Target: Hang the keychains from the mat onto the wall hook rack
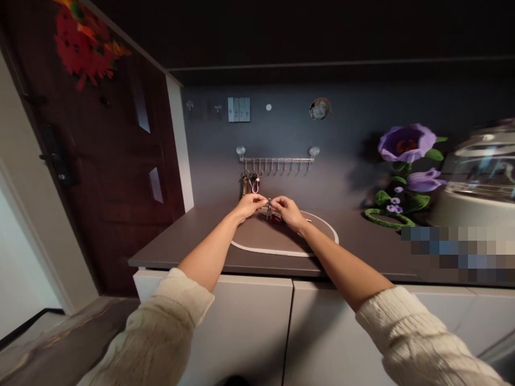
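Note:
Both of my hands meet above the counter, pinching a small bunch of keys (pixel 269 212) between them. My left hand (pixel 250 205) has thumb and fingertips closed at the top of the bunch. From the other side my right hand (pixel 287 210) pinches the same spot, its fingers curled. The keys hang down below the fingertips, with something red beside them partly hidden by my right hand. Underneath lies an oval outlined in white (pixel 273 251) on the counter. Just behind my hands, keys with a pink clip (pixel 256 185) hang from a hook rail (pixel 277 159) on the wall.
The dark counter (pixel 181 236) runs above white cabinet doors (pixel 245 321). On its right stand purple artificial flowers (pixel 407 145) and a clear-topped appliance (pixel 478 177). A switch panel (pixel 238 109) is on the wall. A dark red door (pixel 120 161) is at left.

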Motion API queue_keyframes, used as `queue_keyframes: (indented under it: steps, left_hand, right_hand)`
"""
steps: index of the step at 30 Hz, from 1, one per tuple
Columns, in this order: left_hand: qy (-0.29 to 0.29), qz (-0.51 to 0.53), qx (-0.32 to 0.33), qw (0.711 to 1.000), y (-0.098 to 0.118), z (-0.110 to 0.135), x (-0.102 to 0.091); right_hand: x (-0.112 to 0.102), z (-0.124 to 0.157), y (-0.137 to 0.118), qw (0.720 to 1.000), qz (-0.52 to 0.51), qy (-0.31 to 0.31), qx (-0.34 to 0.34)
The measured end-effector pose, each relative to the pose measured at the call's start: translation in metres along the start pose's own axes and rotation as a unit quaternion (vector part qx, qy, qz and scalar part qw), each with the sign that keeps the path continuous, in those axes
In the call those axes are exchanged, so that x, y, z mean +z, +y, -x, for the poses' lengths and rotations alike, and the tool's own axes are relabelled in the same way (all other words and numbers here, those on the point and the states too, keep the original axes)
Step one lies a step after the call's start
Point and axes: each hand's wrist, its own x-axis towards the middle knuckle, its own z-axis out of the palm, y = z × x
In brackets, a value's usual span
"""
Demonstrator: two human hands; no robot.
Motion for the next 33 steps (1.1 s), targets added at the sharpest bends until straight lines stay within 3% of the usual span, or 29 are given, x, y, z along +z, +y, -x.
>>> queue_keyframes:
  steps: [7,15,25,33]
  left_hand:
    - [0.074,0.044,-0.023,0.996,0.003,-0.004,0.001]
    - [0.147,-0.045,-0.047,0.987,-0.001,-0.006,0.001]
    - [0.162,-0.139,-0.043,0.976,-0.011,-0.011,-0.002]
    - [0.163,-0.146,-0.039,0.975,-0.015,-0.015,-0.002]
  right_hand:
    - [0.002,-0.010,-0.008,0.998,-0.057,0.020,0.029]
    - [0.005,-0.051,-0.026,0.995,-0.044,0.083,0.043]
    - [0.018,-0.111,-0.039,0.970,0.072,0.230,0.043]
    - [0.026,-0.121,-0.040,0.941,0.162,0.292,0.053]
